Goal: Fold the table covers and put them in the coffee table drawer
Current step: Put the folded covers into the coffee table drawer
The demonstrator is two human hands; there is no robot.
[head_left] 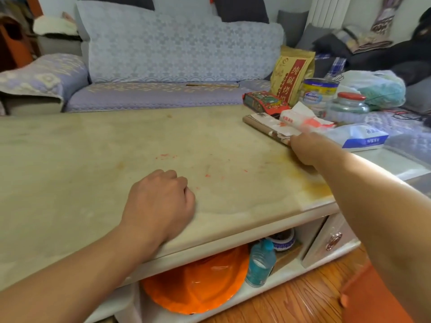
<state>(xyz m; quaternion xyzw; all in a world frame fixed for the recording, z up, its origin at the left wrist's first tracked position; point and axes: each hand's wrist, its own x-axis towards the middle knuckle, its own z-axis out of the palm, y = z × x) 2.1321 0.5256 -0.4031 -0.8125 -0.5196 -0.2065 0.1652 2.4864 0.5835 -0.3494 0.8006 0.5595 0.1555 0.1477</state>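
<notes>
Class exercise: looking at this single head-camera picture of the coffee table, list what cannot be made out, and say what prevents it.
- Right hand: its fingers are motion-blurred at the folded table cover; the grip is unclear.
- Left hand: seen from behind, its curled fingers may pinch the cover on the tabletop.
- Drawer: closed, so its contents are hidden.
- Orange plate: partly hidden under the tabletop.

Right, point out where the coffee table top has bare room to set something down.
The table top is bare between the sofa-side edge and the left hand, and on to its left end. The far right corner is crowded: folded cover, red box, yellow bag, tin, jar, tissue pack. The right hand reaches there.
</notes>
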